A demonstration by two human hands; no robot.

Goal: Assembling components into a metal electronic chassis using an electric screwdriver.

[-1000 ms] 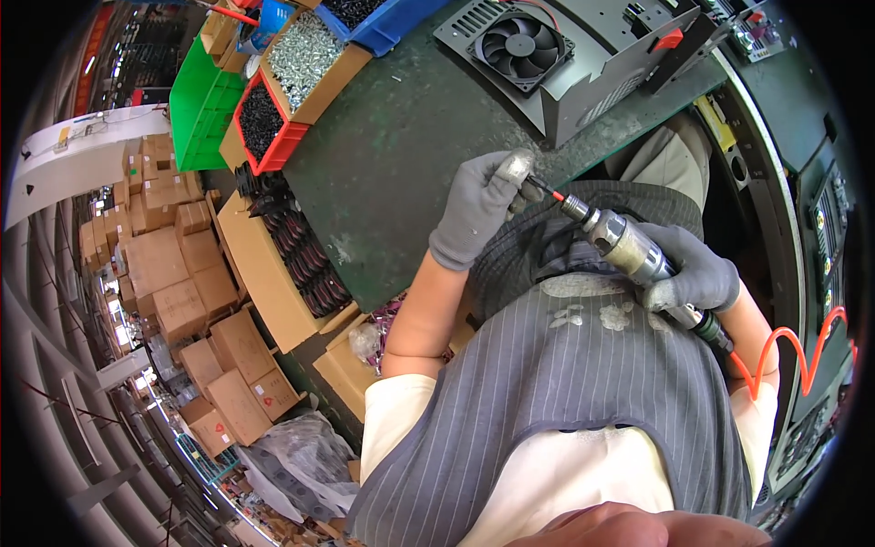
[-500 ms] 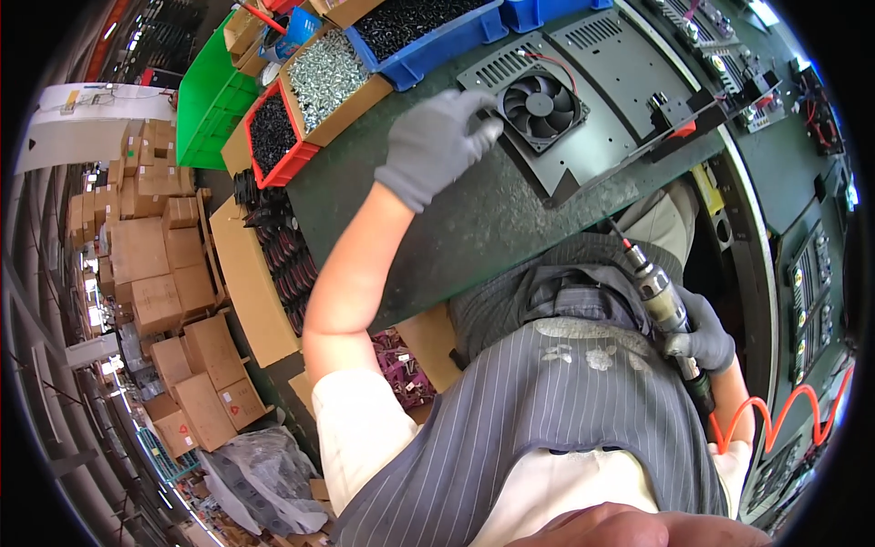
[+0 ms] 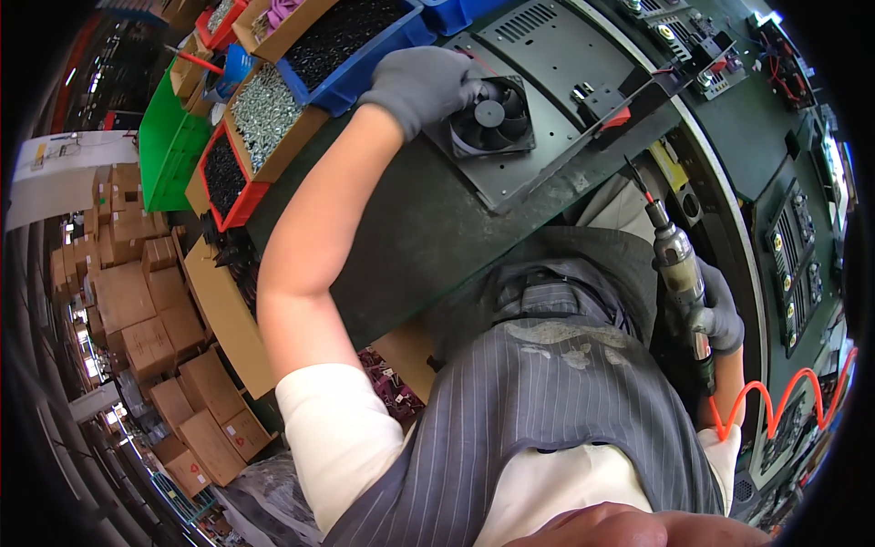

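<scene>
My left hand (image 3: 421,87), in a grey glove, has its fingers closed at the upper left edge of a black cooling fan (image 3: 490,114). The fan lies on a dark grey perforated metal panel (image 3: 556,137) on the bench and looks slightly tilted. A red wire (image 3: 481,60) runs beside it. The fingertips are partly hidden at the fan's rim. In my gloved right hand (image 3: 717,310) I hold a power screwdriver (image 3: 677,260) over my lap, its bit pointing up toward the bench edge. An orange coiled hose (image 3: 775,415) trails from its lower end.
Left of the panel stand a blue bin (image 3: 351,68) of black screws, a cardboard box (image 3: 264,114) of silver screws and a red bin (image 3: 223,178) of small black parts. A green crate (image 3: 171,146) is further left. More panels with parts (image 3: 791,260) lie at the right.
My left hand has closed onto the fan's edge, and the fan has shifted and tilted. The screwdriver has moved slightly right and stands more upright. The whole view has shifted.
</scene>
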